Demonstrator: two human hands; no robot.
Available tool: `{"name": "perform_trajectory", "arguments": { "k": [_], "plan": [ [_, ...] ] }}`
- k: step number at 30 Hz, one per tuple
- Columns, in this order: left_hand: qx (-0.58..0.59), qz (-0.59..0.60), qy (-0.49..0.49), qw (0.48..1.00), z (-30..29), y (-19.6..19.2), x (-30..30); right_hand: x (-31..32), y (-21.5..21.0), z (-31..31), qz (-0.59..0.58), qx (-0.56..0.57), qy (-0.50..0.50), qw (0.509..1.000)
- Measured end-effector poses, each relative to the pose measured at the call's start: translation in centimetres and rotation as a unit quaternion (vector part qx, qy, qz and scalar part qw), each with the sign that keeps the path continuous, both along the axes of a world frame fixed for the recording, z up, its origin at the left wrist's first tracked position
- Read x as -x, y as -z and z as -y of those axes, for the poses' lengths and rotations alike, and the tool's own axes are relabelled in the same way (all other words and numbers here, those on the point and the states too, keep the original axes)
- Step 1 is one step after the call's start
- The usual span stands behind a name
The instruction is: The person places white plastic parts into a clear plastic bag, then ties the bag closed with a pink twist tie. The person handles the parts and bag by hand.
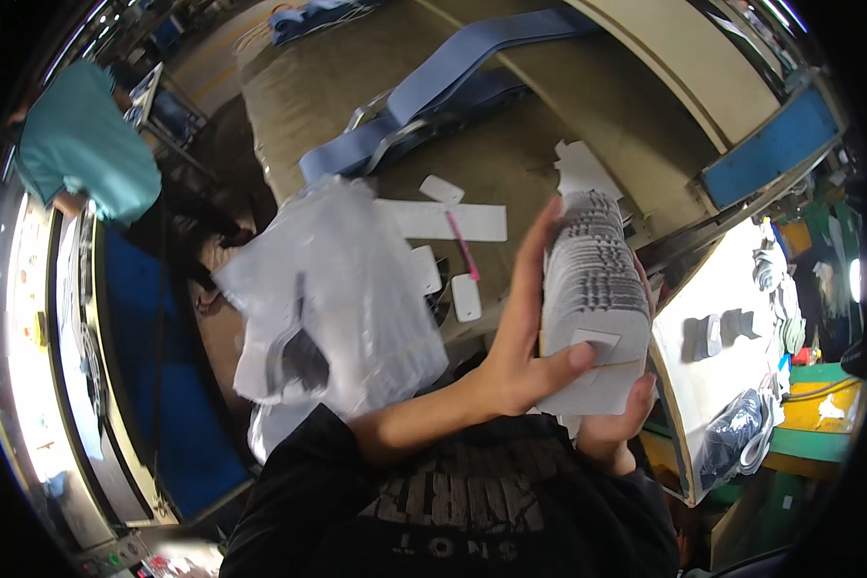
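Both my hands are closed around a long stack of grey-white cut pieces (597,279), held up in front of me with dark markings along its upper layers. My left hand (525,361) grips its left side, thumb pressed on a small white slip (599,341) on the near face. A thin band crosses the stack below the slip. Around the lower right side wraps my right hand (621,424), partly hidden behind the stack. To the left of the stack, a bulky clear plastic bag (356,279) with pale contents lies over my left forearm.
On the brown table (308,96) lie a white paper strip (482,223), a pink pen-like stick (461,246), white tags (465,298) and folded blue bands (472,58). A person in a teal top (91,144) stands at left. A white-topped surface (708,371) with dark pieces is at right.
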State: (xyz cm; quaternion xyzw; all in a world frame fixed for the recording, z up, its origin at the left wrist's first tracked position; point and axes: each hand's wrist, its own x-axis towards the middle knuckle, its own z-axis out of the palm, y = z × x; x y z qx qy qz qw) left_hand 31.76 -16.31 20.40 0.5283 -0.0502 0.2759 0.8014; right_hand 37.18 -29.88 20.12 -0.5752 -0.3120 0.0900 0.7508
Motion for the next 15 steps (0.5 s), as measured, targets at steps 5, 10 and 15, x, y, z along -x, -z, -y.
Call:
{"name": "perform_trajectory", "arguments": {
  "k": [5,10,15],
  "plan": [
    [-0.019,-0.045,-0.059,0.997,-4.4,-2.7,10.6,7.1,-2.9,-2.7,-0.143,0.098,-0.218,0.96],
    [0.013,-0.161,-0.116,0.98,-9.4,-2.7,20.4,11.6,-0.8,-6.5,-0.014,0.192,-0.383,0.904],
    [0.047,-0.164,-0.156,0.973,-13.5,2.2,27.3,14.5,4.2,-11.6,0.167,0.21,-0.389,0.881]
  ]
}}
